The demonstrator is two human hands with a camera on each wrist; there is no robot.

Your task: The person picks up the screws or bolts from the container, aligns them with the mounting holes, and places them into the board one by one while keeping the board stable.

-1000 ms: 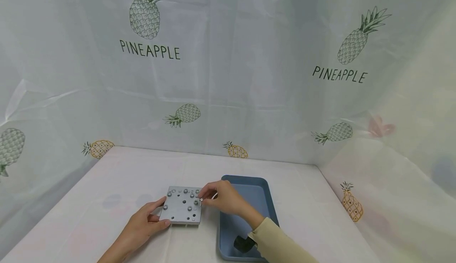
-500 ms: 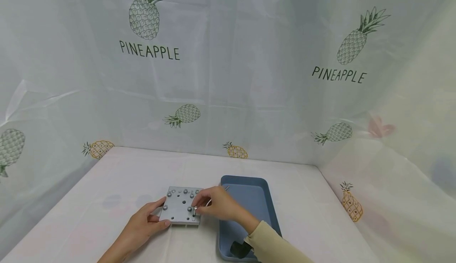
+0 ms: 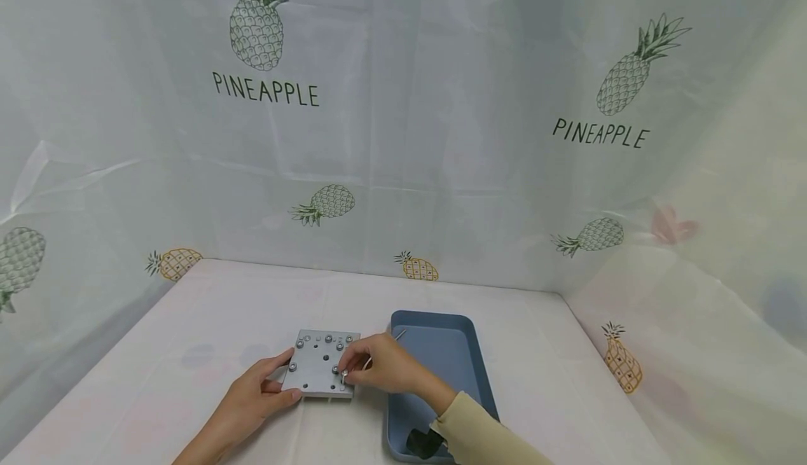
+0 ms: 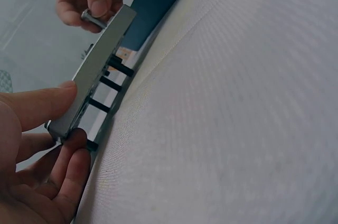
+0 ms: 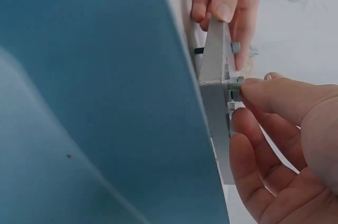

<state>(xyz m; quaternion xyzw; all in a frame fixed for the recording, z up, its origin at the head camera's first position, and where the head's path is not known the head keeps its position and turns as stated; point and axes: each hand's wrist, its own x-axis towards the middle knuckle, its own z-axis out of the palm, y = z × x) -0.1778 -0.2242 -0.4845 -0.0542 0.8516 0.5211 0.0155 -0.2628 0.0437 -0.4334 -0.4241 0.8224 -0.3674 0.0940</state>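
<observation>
A square silver metal plate (image 3: 315, 367) with several holes and several socket-head bolts stands a little above the table. My left hand (image 3: 249, 398) grips its left side, thumb along the front edge in the head view. Thumb and fingers of my right hand (image 3: 384, 367) pinch a silver bolt (image 4: 94, 19) at the plate's near right part. In the left wrist view that bolt stands tilted, its head in the fingertips and its shank against the plate. Dark bolt shanks (image 4: 111, 84) stick out under the plate. How deep the pinched bolt sits is hidden.
A blue tray (image 3: 469, 353) lies just right of the plate, under my right forearm. A thin metallic rod (image 3: 401, 334) shows by its upper left rim, partly behind the hand. White cloth (image 3: 239, 311) covers the table, and pineapple-printed curtains (image 3: 429, 136) hang behind.
My right hand has moved toward me along the plate's right side, bringing the bolt from near the far right holes to the near right part. My left hand and the plate have stayed put.
</observation>
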